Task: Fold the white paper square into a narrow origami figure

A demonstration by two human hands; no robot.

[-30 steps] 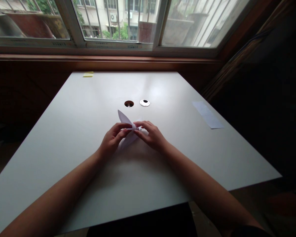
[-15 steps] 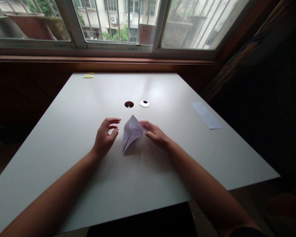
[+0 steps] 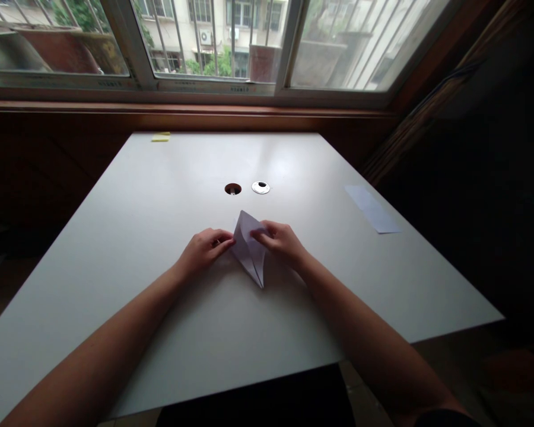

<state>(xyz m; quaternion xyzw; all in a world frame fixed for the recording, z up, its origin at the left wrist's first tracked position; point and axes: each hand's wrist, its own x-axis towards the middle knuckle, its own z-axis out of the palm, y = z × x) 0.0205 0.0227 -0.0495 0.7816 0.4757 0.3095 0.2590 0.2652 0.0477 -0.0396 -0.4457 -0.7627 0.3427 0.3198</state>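
Note:
A folded white paper shape lies on the white table, its long point aimed toward me. My left hand rests with curled fingers, its fingertips pinching the paper's left edge. My right hand grips the paper's upper right part with bent fingers. Both hands sit close together at the table's middle, with the paper between them.
A round cable hole and a white ringed grommet lie just beyond the paper. A strip of white paper lies at the right side. A yellow sticky pad sits at the far left corner, under the window.
The paper was turned: its point swung from lower left to lower right. My left hand, apart and open half a second ago, came back onto the paper's left edge.

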